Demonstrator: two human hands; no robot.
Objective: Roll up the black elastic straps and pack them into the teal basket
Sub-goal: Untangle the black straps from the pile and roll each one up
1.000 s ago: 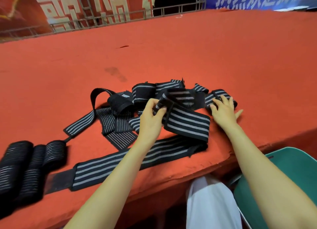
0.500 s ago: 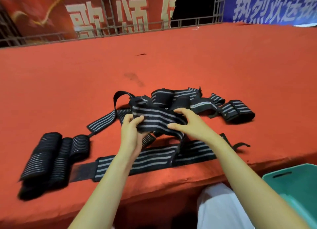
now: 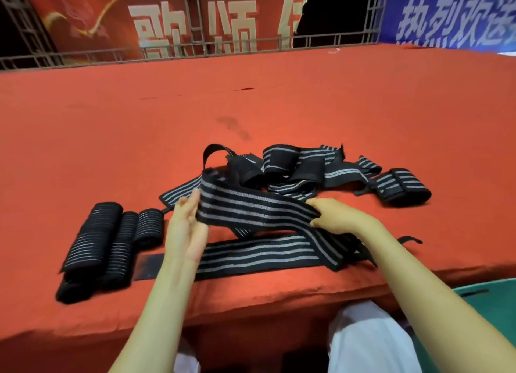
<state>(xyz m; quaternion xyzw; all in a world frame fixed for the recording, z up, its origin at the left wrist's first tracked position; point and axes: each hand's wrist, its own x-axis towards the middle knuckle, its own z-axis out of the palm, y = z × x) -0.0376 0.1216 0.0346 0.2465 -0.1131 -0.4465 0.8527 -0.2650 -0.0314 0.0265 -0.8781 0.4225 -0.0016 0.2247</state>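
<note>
Basket, teal, inside unseen, strap pinched by right hand

Lifted strap: black, grey lengthwise stripes. Rolled straps, left: black, thin pale stripes. Tablecloth: plain orange-red, one dark smudge. Basket, near right: teal. Far-left banner: red, cream characters. Far-right banner: blue, white characters.
</note>
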